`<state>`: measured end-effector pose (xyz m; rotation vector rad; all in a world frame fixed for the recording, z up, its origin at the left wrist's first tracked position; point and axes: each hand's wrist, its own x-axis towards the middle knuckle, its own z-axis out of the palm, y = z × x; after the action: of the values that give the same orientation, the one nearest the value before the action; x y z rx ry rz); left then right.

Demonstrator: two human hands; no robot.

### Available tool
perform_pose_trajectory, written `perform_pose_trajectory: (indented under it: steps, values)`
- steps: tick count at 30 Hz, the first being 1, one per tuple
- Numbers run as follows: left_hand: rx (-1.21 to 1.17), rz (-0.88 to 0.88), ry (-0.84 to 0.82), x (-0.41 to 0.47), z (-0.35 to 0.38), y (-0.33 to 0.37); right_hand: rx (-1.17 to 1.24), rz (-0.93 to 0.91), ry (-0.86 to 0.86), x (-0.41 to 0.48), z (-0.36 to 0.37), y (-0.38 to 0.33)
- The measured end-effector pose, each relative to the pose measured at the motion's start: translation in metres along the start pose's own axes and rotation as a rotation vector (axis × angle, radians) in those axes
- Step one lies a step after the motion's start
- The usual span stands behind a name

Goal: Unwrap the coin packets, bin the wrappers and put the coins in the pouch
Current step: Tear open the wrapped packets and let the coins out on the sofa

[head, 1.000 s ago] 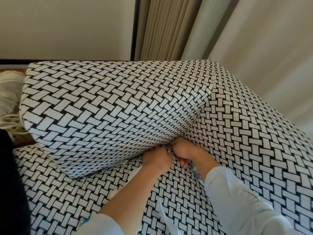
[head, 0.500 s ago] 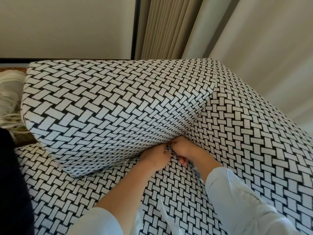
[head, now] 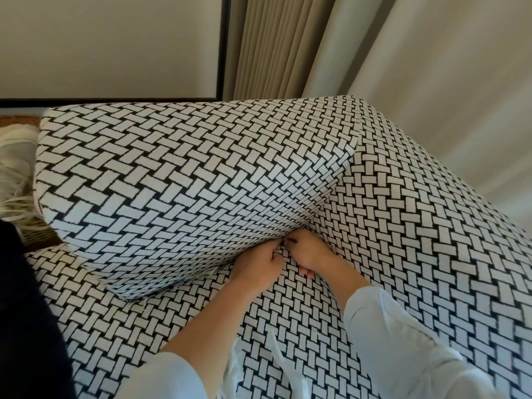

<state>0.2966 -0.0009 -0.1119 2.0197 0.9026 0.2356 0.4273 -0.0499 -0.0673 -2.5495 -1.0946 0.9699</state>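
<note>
A person's two hands meet in the crease where a patterned back cushion [head: 184,197] leans onto the seat of a sofa [head: 403,269], both covered in a black-and-white basket-weave print. The left hand [head: 256,267] and the right hand [head: 309,253] sit knuckle to knuckle, fingers curled inward and pressed close together. A small dark sliver shows between the fingertips at the top of the grip, too small to identify; whether either hand has hold of a coin packet cannot be told. No coins, wrappers or pouch can be made out, since the backs of the hands cover whatever lies beneath them.

The cushion's lower edge touches the grip on its far side, and the sofa's raised arm rises just beyond and to the right of the hands. Loose white sleeves [head: 403,341] cover both forearms nearer than the grip, and strips of thin white material [head: 276,361] trail on the seat between the arms, cut off by the bottom of the frame. Left of the grip, a dark shape [head: 26,312] blocks the corner, and a wicker basket [head: 37,234] holding pale fabric peeks out beyond the cushion's end. Bare patterned seat lies on the near side of the hands; pale curtains [head: 417,67] hang behind the sofa.
</note>
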Motion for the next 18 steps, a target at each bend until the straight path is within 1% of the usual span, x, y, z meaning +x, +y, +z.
perform_pose_trajectory:
  steps: [2, 4, 6, 8, 11, 13, 16, 17, 18]
  values:
    - [0.031, 0.039, 0.016, -0.005, -0.001, 0.003, 0.061, -0.030, 0.065, -0.008, 0.004, 0.002]
    - [0.065, 0.061, -0.010, -0.008, -0.005, 0.006, 0.122, -0.036, 0.112, -0.022, 0.007, 0.003]
    - [0.158, 0.081, -0.041, -0.010, -0.007, 0.010, 0.195, -0.024, 0.183, -0.038, 0.012, 0.004]
    - [0.264, 0.100, -0.073, -0.010, -0.007, 0.014, 0.293, 0.004, 0.209, -0.054, 0.019, 0.006]
    - [0.378, 0.101, -0.117, -0.009, -0.006, 0.020, 0.450, 0.038, 0.117, -0.080, 0.026, 0.009]
    - [0.388, 0.061, -0.158, -0.008, -0.007, 0.025, 0.560, 0.084, 0.037, -0.093, 0.024, 0.012]
    - [0.365, 0.024, -0.195, -0.007, -0.007, 0.029, 0.565, 0.094, -0.089, -0.105, 0.016, 0.018]
    - [0.370, 0.029, -0.195, -0.007, -0.006, 0.029, 0.574, 0.088, -0.109, -0.107, 0.013, 0.018]
    - [0.374, 0.038, -0.189, -0.007, -0.005, 0.029, 0.572, 0.074, -0.092, -0.108, 0.011, 0.017]
